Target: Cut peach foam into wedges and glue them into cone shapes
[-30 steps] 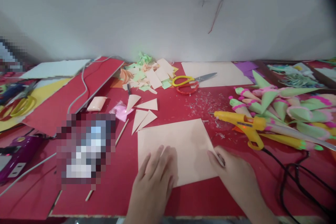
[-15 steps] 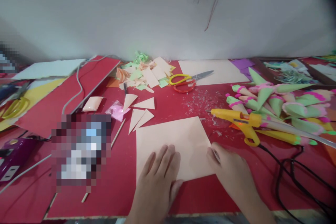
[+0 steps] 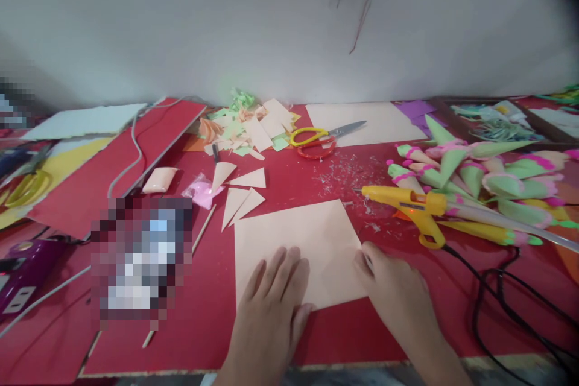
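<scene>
A square peach paper sheet (image 3: 298, 235) lies on the red table (image 3: 344, 338) in front of me. My left hand (image 3: 275, 301) rests flat on the sheet's near part, fingers stretched out and apart. My right hand (image 3: 393, 295) sits at the sheet's right edge with its fingers curled. A thin grey tip shows at its fingertips, and I cannot make out what it is.
A yellow glue gun (image 3: 416, 208) lies to the right, its black cord (image 3: 502, 295) looping near the table edge. Green and pink paper cones (image 3: 474, 175) are piled behind it. Yellow scissors (image 3: 323, 136), paper scraps (image 3: 248, 123) and cut peach triangles (image 3: 239, 190) lie further back. A thin wooden stick (image 3: 205, 226) lies to the left.
Both hands stay on the sheet. The right hand has crept slightly left and up along the right edge. The view has shifted a little.
</scene>
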A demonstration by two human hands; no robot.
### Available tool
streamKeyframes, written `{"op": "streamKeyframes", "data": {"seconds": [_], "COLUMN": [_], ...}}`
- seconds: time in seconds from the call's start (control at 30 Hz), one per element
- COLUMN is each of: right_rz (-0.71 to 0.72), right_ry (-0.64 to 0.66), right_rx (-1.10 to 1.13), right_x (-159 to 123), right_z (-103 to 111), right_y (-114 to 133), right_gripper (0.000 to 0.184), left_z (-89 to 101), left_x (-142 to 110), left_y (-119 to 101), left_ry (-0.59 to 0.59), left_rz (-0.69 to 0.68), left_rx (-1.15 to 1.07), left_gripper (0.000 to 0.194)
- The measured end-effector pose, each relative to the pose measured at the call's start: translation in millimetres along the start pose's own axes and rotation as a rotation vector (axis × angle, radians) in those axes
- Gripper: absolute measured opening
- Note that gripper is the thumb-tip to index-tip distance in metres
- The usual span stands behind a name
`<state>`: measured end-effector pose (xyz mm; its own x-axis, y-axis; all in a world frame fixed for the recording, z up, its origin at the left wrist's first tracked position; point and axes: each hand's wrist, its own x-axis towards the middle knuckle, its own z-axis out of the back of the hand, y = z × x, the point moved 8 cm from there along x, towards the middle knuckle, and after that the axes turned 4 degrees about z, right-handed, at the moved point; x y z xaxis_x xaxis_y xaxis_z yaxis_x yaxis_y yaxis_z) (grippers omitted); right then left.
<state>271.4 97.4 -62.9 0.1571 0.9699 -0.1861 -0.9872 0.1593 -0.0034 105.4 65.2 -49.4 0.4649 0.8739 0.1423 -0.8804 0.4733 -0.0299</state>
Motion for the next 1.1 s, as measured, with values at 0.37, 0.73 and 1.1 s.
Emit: {"op": "streamKeyframes", "data": {"seconds": [0.37,0.73,1.1], "right_rz": [-0.016,-0.028,0.006], "right_ry": [0.014,0.026,0.002], "right_rx": [-0.006,0.001,0.021], "right_x": [2,2,1], "right_z": [2,4,1], "right_y": [1,1,0], "right_gripper": [0.019,0.018,0.019], "left_z": [-5.6,-1.1,4.1], "left_x": [-2,-1,-11], "left_y": [2,2,16], "left_ry": [0.053,0.014,0.038], "left_rz": [-0.008,-0.013,-0.007], "left_rx": [0.006,-0.010,0.026], "left_gripper": [0.048,0.046,0.045]}}
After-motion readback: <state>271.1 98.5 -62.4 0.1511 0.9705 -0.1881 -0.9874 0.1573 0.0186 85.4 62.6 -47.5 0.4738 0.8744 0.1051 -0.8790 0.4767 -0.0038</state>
